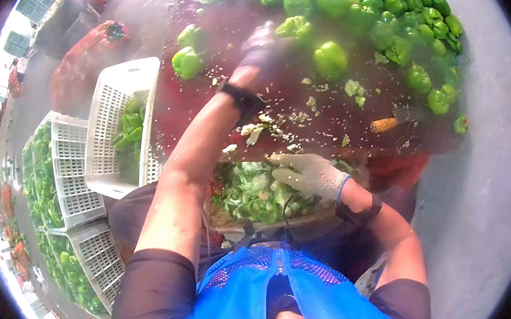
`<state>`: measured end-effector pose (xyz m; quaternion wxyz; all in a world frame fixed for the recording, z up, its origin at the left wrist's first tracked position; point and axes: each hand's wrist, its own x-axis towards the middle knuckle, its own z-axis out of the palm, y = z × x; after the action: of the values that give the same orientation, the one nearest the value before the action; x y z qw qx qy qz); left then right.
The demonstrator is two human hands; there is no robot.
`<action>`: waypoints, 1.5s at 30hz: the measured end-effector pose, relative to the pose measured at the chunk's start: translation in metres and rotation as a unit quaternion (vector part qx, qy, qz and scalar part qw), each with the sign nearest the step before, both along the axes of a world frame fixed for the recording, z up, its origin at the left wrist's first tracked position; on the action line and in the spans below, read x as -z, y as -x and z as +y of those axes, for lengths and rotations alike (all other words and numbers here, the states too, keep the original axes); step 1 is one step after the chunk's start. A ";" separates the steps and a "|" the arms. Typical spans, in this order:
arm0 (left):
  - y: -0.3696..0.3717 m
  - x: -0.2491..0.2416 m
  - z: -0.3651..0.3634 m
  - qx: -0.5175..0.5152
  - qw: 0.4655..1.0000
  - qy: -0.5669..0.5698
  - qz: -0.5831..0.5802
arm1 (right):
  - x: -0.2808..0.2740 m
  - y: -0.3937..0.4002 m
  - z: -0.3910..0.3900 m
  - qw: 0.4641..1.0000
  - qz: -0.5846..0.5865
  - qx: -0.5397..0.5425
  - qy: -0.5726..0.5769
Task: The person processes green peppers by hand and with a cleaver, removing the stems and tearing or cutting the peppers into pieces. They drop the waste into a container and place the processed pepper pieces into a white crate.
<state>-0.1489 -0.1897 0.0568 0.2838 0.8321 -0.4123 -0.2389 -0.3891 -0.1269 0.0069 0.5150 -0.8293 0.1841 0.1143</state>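
My left hand (259, 42) is stretched far over the dark red table (185, 123), smeared by motion, beside a green bell pepper (294, 28). Its fingers are too blurred to tell whether it holds anything. My right hand (311, 176), in a pale glove, is open with fingers extended over a container of green pepper scraps (246, 190) at the table's near edge. Two peppers (187, 62) sit left of my left hand, and a single pepper (331, 60) lies to its right. White seeds and pepper core pieces (254, 132) are scattered between my hands.
A large pile of green peppers (376, 15) covers the table's far right. A tool with a wooden handle (384, 125) lies near the right edge. On the left stand a white crate (100, 155) holding some peppers, fuller crates (77, 175) and a red sack (83, 65).
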 end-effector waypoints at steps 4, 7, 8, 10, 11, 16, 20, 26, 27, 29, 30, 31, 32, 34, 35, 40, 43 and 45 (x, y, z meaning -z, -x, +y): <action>-0.008 0.047 -0.081 -0.046 0.998 -0.019 -0.025 | 0.024 0.014 -0.030 0.950 -0.043 0.213 -0.224; -0.011 0.071 -0.086 -0.033 0.999 0.001 -0.009 | 0.031 0.016 -0.050 0.908 -0.097 0.305 -0.270; -0.015 0.075 -0.086 -0.032 0.999 0.009 -0.002 | 0.028 0.015 -0.056 0.895 -0.118 0.324 -0.284; 0.009 0.035 -0.043 0.068 0.996 0.006 -0.058 | 0.027 0.010 -0.064 0.899 -0.144 0.345 -0.230; 0.012 0.047 -0.034 0.017 0.998 0.030 -0.047 | 0.020 0.005 -0.064 0.905 -0.158 0.349 -0.187; 0.031 0.063 0.035 -0.068 0.996 0.027 0.053 | 0.031 -0.017 -0.062 0.921 -0.163 0.338 0.105; 0.036 0.090 0.065 -0.063 0.990 0.069 0.108 | 0.020 -0.039 -0.056 0.913 -0.021 0.339 0.227; 0.043 0.053 0.085 -0.101 0.942 0.059 0.314 | 0.054 -0.052 -0.082 0.922 -0.131 0.361 -0.060; 0.029 0.079 0.085 -0.078 0.958 0.096 0.258 | 0.040 -0.051 -0.080 0.892 -0.127 0.390 -0.190; 0.023 0.071 0.090 -0.089 0.917 0.111 0.372 | 0.052 -0.051 -0.092 0.881 -0.128 0.397 -0.224; -0.002 0.117 0.086 -0.078 0.916 0.157 0.360 | 0.056 -0.051 -0.095 0.874 -0.129 0.401 -0.242; -0.013 0.125 0.090 -0.088 0.867 0.215 0.440 | 0.047 -0.050 -0.093 0.863 -0.109 0.406 -0.281; -0.030 0.137 0.092 -0.018 0.919 0.216 0.330 | 0.050 -0.050 -0.095 0.858 -0.115 0.403 -0.297; -0.035 0.122 0.097 -0.028 0.934 0.222 0.279 | 0.055 -0.047 -0.098 0.847 -0.126 0.398 -0.330; -0.024 0.094 0.100 -0.099 0.905 0.228 0.344 | 0.054 -0.046 -0.096 0.842 -0.135 0.409 -0.325; 0.005 0.063 0.087 0.013 0.904 0.193 -0.381 | 0.048 -0.048 -0.091 0.837 -0.126 0.425 -0.322; 0.044 0.077 0.054 0.154 0.911 0.056 -0.379 | 0.043 -0.051 -0.093 0.849 -0.089 0.422 -0.304; 0.054 0.101 0.044 0.180 0.940 0.100 -0.273 | 0.086 -0.053 -0.107 0.907 -0.175 0.354 -0.143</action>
<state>-0.2032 -0.1456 -0.0442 0.1942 0.7445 -0.6387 -0.0072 -0.3365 -0.2337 -0.0789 0.6589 -0.6335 0.3543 -0.1975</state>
